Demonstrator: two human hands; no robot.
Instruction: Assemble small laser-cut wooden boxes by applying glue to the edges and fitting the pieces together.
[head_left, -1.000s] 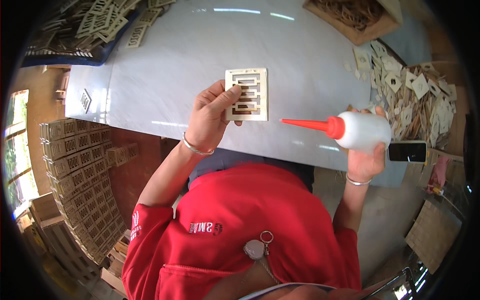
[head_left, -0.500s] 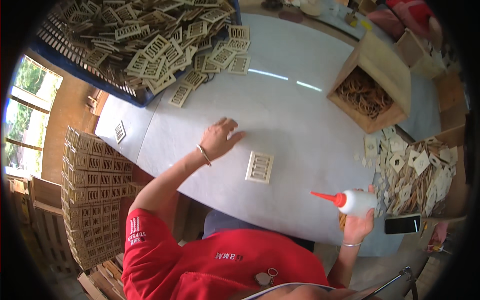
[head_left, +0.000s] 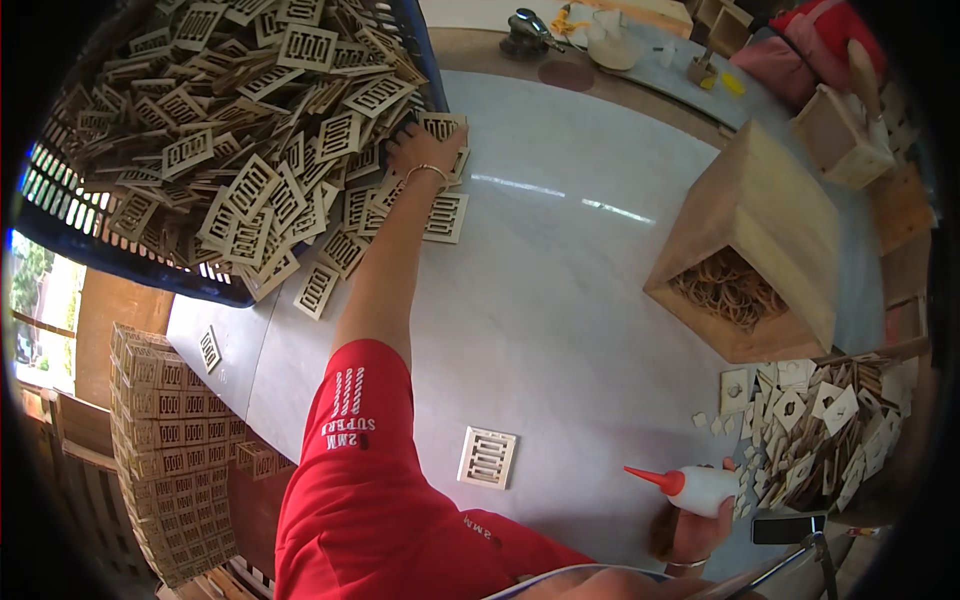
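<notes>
My left hand (head_left: 426, 152) reaches far forward onto loose slotted wooden panels (head_left: 445, 217) beside the blue basket. Its thumb and fingers are spread over the panels, and the fingertips are partly hidden among them. At the lower right, my right hand (head_left: 696, 538) is closed around a white squeeze bottle (head_left: 706, 490). The red pointed nozzle aims left, with the bottle lying nearly level above the table. A single slotted panel (head_left: 488, 458) rests flat on the grey table (head_left: 560, 330), left of the bottle and apart from both hands.
A blue basket (head_left: 235, 290) heaped with slotted panels fills the upper left. Stacked slotted wooden boxes (head_left: 175, 450) stand at left. On the right are a wooden box (head_left: 770, 230) of ring-shaped pieces, scattered flat wooden pieces (head_left: 820, 430) and a phone (head_left: 788, 529). Another person (head_left: 830, 50) is at upper right.
My left hand has moved forward from above the table to the panels by the basket. My right hand still holds the bottle. The whole view has shifted, with the basket appearing larger.
</notes>
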